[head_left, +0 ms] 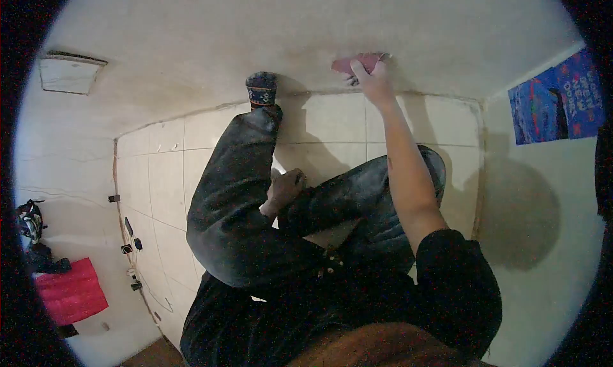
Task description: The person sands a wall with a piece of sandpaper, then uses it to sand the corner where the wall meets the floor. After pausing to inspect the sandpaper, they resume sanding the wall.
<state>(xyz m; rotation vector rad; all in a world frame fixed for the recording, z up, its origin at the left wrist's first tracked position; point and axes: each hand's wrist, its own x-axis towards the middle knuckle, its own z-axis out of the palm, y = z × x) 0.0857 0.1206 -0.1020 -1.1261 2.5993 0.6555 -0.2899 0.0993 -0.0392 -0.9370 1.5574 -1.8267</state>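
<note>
My right hand (372, 78) is closed on a folded reddish sheet that looks like sandpaper (348, 64). It presses the sheet flat against the pale wall (306, 22), just above the floor joint. Between my bent legs, my left hand (285, 189) shows beside the right shin, with its arm hidden behind my left leg. Its fingers look curled, and whatever they may hold is hidden. My socked foot (262, 89) rests against the foot of the wall, left of the sheet.
Cream tiles (332, 118) cover the floor. A blue poster (555, 99) hangs on the right wall. On the left are a wall panel (70, 73), a pink cloth (71, 292), a dark bag (30, 220), and several small dark items with a cable (156, 300) along the floor edge.
</note>
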